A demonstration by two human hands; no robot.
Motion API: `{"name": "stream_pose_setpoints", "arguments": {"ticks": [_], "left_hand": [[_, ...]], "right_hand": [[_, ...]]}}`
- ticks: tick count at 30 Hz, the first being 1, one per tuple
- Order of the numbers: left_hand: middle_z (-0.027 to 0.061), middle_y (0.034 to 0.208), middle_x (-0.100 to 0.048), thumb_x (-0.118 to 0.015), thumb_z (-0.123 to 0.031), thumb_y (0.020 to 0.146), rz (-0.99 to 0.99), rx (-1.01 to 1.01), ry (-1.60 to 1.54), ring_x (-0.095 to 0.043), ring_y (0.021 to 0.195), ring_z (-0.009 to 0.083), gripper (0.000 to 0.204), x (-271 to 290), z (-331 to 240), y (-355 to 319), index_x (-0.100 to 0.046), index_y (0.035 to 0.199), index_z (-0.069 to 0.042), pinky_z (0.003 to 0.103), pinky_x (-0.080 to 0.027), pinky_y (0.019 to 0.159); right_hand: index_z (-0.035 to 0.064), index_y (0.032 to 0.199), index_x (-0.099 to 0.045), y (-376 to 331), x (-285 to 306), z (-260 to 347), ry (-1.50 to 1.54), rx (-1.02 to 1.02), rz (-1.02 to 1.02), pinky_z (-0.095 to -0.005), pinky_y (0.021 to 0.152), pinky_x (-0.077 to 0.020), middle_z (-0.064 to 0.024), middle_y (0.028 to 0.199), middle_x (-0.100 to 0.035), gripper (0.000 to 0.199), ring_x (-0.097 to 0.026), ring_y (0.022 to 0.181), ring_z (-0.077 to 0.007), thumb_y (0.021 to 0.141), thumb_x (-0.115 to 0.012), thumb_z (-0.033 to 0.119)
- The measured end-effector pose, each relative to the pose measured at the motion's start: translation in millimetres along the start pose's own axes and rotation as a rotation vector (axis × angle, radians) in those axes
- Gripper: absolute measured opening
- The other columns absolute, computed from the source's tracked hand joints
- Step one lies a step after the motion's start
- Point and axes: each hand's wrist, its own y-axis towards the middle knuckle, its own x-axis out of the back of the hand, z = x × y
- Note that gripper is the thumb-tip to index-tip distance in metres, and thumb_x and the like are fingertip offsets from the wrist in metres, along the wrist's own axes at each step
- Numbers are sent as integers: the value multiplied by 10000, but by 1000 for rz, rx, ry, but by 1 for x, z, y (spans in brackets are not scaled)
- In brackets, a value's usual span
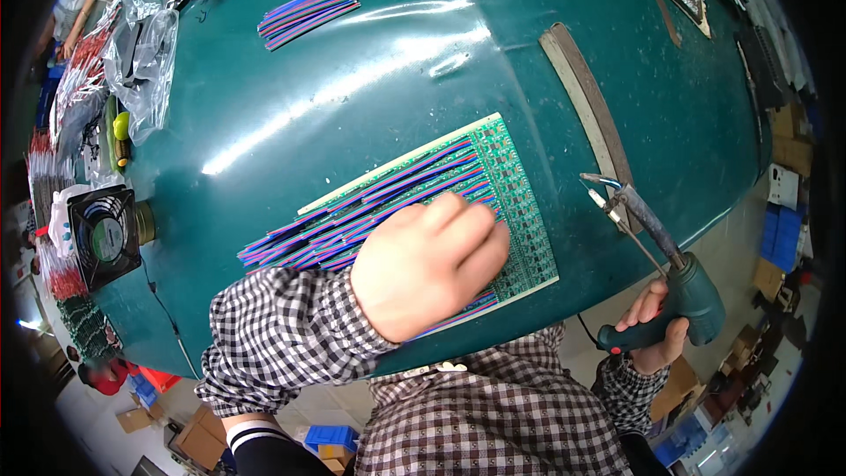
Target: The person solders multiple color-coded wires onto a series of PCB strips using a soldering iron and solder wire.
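Two hands work at a green table (352, 62). The left hand (427, 264) lies knuckles up, fingers curled, pressing on coloured wires (370, 203) that lie across a green circuit board (515, 203) near the table's front edge. The right hand (656, 326) is closed around the handle of a soldering gun (670, 273), held off the table's edge, tip pointing toward the board. A small fan (104, 236) stands far left; a loose wire bundle (308, 11) lies well apart.

The circuit board (493, 203) lies on the worktop (352, 79), ribbon wires (370, 207) across it; the left hand (427, 266) rests on them; the soldering gun (665, 278) sits right of the board; a wire bundle (308, 13) lies behind; a fan (104, 236) stands far left.
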Motion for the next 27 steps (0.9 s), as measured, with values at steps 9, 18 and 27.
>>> {"name": "stream_pose_setpoints", "arguments": {"ticks": [9,18,27], "left_hand": [[69,797,-600,-771,-18,764,-135,448,-399,-640,783,270,156,-8,1,20,-640,835,-67,383,-517,674],[63,777,-573,-760,-27,758,-160,565,-320,-622,768,259,144,-13,-10,27,-642,821,-79,389,-503,664],[54,782,-576,-766,-37,746,-133,609,-349,-623,776,249,147,-14,-11,29,-647,821,-81,379,-504,677]], "right_hand": [[-151,1315,-504,5,3,-2,38,-28,1,-377,641,-649,-95,871,-616,770,-673,779,-230,969,-716,504],[-150,1321,-498,10,8,-5,54,-34,18,-377,643,-652,-99,868,-613,778,-673,783,-227,967,-720,506],[-124,1291,-509,16,5,-11,32,43,66,-280,583,-620,-74,866,-558,679,-611,733,-164,1030,-623,493]]}}
